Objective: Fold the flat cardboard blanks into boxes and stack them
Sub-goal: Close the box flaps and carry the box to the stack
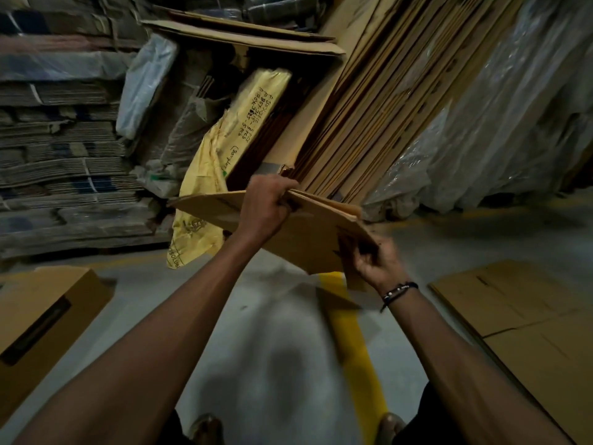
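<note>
From your head camera, you hold a flat cardboard blank (308,232) above the floor (272,332), just past centre toward twelve o'clock. Your left hand (264,205) is clenched round its far edge, fingers curled over the top of the layered panels. Your right hand (373,261), at about three o'clock of the left one, pinches the blank's near right corner; that hand is blurred, so the exact finger lie is hard to read. A dark bracelet (399,289) sits on the right wrist.

Behind the blank, at one o'clock, a thick row of flat blanks (385,107) leans on edge. A yellow bag (221,155) with handwriting slumps at eleven o'clock, touching the leaning stock. At nine o'clock stand bundled stacks of cardboard (61,155). A folded box (41,316) rests on the floor at eight o'clock, and more flat sheets (519,316) lie at four o'clock. A yellow floor line (349,332) runs beneath your hands.
</note>
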{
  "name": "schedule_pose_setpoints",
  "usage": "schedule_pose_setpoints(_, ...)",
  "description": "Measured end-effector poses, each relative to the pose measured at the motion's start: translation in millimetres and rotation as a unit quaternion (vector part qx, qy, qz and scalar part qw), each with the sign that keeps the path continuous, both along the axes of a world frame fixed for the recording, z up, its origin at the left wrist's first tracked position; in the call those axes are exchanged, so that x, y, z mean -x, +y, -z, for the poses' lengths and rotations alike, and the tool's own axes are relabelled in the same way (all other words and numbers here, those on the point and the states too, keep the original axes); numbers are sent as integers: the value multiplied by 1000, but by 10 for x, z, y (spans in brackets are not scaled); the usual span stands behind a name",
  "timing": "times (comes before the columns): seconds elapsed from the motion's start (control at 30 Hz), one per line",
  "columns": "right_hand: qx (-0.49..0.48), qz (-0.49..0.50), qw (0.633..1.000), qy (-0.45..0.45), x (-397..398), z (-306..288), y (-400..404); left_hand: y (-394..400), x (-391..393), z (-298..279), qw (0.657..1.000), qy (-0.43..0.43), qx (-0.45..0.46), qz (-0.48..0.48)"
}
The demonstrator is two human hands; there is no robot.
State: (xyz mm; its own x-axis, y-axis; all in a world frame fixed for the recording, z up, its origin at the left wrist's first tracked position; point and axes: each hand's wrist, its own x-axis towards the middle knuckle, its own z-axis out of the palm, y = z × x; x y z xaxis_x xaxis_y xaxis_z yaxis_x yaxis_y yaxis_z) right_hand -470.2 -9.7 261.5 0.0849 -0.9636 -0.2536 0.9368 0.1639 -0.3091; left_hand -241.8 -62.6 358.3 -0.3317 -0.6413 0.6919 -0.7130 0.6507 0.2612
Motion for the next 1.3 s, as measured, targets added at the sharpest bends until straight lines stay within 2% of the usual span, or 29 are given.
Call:
schedule_pose_setpoints(0.1,0,39,999,-12,-247,67,-22,66,19,250,987,98,-13,-127)
schedule_pose_setpoints(0.17,-29,61,998,-9,-401,135,-42,128,52,452,965,151,-72,-203)
schedule_pose_setpoints(0.23,-54,79,995,7,-569,208,-54,220,72,651,935,224,-173,-212)
schedule_pose_setpoints(0.27,-60,85,995,13,-652,245,-58,271,77,744,916,275,-235,-176)
schedule_pose_setpoints(0.33,-51,90,995,12,-809,372,-83,375,99,919,865,339,-365,-65)
schedule_pose_setpoints(0.4,-48,67,996,12,-957,536,-100,490,153,1063,795,381,-471,41)
schedule_pose_setpoints(0.5,-57,51,997,6,-1136,723,-97,540,197,1248,652,551,-512,103)
schedule_pose_setpoints(0.53,-59,41,997,25,-1180,783,-91,528,182,1297,625,588,-506,83)
schedule_pose_setpoints(0.57,-65,28,996,58,-1226,830,-69,490,152,1365,621,601,-501,45)
schedule_pose_setpoints(0.67,-79,-30,982,171,-1345,1014,26,400,-2,1585,661,573,-482,-41)
schedule_pose_setpoints(0.73,-94,-66,965,236,-1407,1150,83,400,-122,1673,678,555,-479,-56)
schedule_pose_setpoints(0.8,-115,-89,954,263,-1444,1272,153,441,-230,1754,677,549,-487,-58)
schedule_pose_setpoints(1.1,-199,-187,946,177,-989,1944,725,443,-423,1867,637,597,-484,-55)
schedule_pose_setpoints(1.2,-240,-161,943,166,-750,2040,773,375,-428,1841,621,615,-484,-48)
schedule_pose_setpoints(1.3,-274,-91,947,143,-562,2045,728,314,-413,1831,605,630,-485,-50)
